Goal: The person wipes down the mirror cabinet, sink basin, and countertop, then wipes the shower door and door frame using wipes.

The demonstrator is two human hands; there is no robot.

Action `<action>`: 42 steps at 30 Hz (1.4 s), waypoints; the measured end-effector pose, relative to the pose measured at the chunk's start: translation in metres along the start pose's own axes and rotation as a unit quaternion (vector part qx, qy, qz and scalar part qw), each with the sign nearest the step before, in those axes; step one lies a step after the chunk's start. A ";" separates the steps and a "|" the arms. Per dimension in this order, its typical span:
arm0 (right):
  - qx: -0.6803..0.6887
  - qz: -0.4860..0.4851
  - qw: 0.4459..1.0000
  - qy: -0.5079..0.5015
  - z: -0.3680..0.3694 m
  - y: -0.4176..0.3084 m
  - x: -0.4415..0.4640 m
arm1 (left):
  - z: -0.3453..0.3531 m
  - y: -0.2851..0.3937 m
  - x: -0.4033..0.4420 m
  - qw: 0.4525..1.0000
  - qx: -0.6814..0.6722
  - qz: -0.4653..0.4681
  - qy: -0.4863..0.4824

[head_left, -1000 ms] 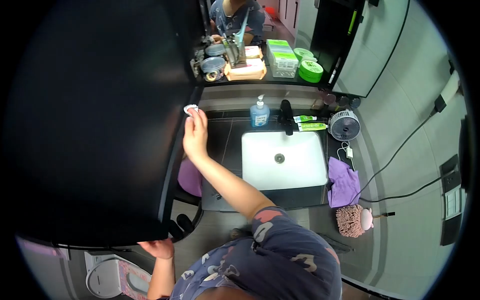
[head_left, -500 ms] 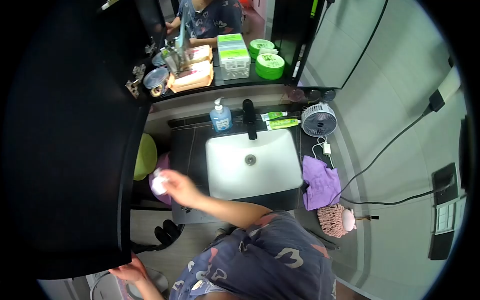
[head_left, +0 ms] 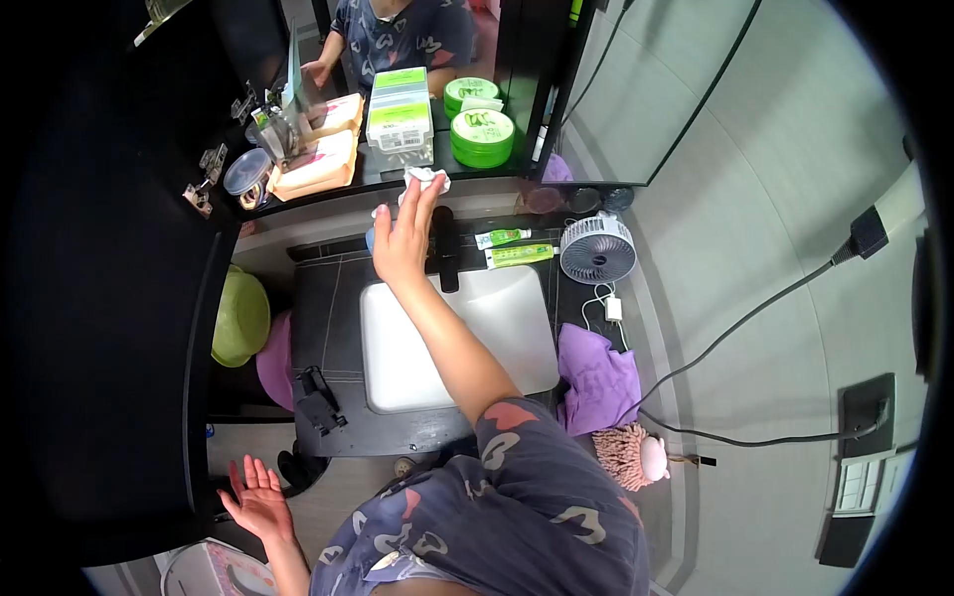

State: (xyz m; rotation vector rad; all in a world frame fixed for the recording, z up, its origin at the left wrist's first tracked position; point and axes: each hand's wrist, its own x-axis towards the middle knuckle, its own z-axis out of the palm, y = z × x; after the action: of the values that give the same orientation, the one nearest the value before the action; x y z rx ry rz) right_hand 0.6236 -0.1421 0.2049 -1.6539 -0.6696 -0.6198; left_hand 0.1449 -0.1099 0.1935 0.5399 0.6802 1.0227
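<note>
Head: left hand [head_left: 263, 507] now off door [head_left: 109, 328], fingers spread; right hand [head_left: 401, 248] clamps white wad [head_left: 427, 178].

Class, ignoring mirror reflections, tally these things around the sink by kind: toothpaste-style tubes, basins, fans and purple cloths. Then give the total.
Tubes: 2
Basins: 2
Fan: 1
Purple cloth: 1
Total: 6

Print on the clear box [head_left: 400, 134], green jar [head_left: 482, 139] and green tube [head_left: 521, 256] is too small to read.
</note>
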 end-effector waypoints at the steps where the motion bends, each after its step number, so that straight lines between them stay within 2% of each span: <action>1: -0.061 0.015 0.998 -0.016 -0.008 0.001 0.006 | 0.002 0.000 -0.001 1.000 0.004 0.006 -0.004; 2: -0.130 -0.002 0.991 0.015 -0.012 0.018 0.011 | 0.003 0.002 -0.001 1.000 0.008 0.014 -0.008; 4: -0.155 0.060 0.983 0.074 -0.033 0.047 0.036 | -0.008 0.008 -0.006 0.999 0.011 0.041 -0.010; 7: -0.029 0.065 0.987 0.141 -0.038 0.033 0.047 | -0.029 0.014 -0.014 0.998 0.018 0.061 -0.013; 12: 0.022 0.013 0.999 0.031 0.058 -0.026 -0.010 | -0.027 0.017 -0.018 0.998 0.018 0.063 -0.021; 16: 0.059 -0.008 0.998 0.006 0.109 -0.067 -0.036 | -0.033 0.025 -0.021 0.994 0.038 0.088 -0.044; 18: 0.093 0.036 0.994 0.036 0.107 -0.071 -0.033 | -0.040 0.037 -0.030 0.992 0.044 0.110 -0.030; 19: 0.055 0.023 0.994 0.089 0.108 -0.063 -0.034 | -0.048 0.043 -0.036 0.993 0.041 0.113 0.007; 20: 0.159 0.052 0.971 0.169 0.117 -0.053 -0.032 | -0.058 0.048 -0.041 0.992 0.037 0.117 0.044; 21: 0.100 0.080 0.971 0.203 0.120 -0.046 -0.032 | -0.073 0.054 -0.047 0.989 0.037 0.125 0.070; 22: 0.140 0.120 0.956 0.228 0.121 -0.047 -0.029 | -0.088 0.060 -0.054 0.988 0.035 0.130 0.077; 24: 0.144 0.144 0.952 0.227 0.131 -0.053 -0.027 | -0.109 0.070 -0.065 0.985 0.023 0.137 0.102; 25: 0.065 0.105 0.969 0.215 0.138 -0.057 -0.030 | -0.115 0.073 -0.069 0.981 0.034 0.143 0.130; 28: 0.108 0.043 0.982 0.148 0.175 -0.081 -0.044 | -0.126 0.086 -0.073 0.978 0.034 0.154 0.133; 30: 0.135 0.048 0.984 0.107 0.196 -0.099 -0.048 | -0.130 0.094 -0.070 0.976 0.038 0.160 0.140; 32: 0.108 0.009 0.993 0.047 0.208 -0.115 -0.053 | -0.136 0.098 -0.063 0.976 0.049 0.166 0.130; 33: 0.101 0.011 0.994 0.049 0.210 -0.120 -0.053 | -0.141 0.098 -0.058 0.977 0.049 0.163 0.127; 34: 0.096 0.010 0.994 0.052 0.207 -0.118 -0.051 | -0.146 0.099 -0.052 0.978 0.048 0.161 0.122; 36: 0.091 -0.027 0.995 -0.017 0.192 -0.111 -0.043 | -0.146 0.097 -0.040 0.982 0.047 0.149 0.109; 39: 0.059 -0.020 0.998 0.029 0.158 -0.096 -0.029 | -0.141 0.089 -0.017 0.983 0.014 0.126 0.131; 42: 0.017 -0.012 0.998 0.065 0.100 -0.062 -0.011 | -0.140 0.075 0.012 0.992 0.046 0.099 0.068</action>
State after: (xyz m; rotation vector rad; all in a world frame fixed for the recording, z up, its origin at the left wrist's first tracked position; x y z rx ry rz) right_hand 0.5758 -0.0355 0.2220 -1.5613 -0.6041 -0.7223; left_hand 0.0029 -0.0539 0.1472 0.6315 0.8093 1.2263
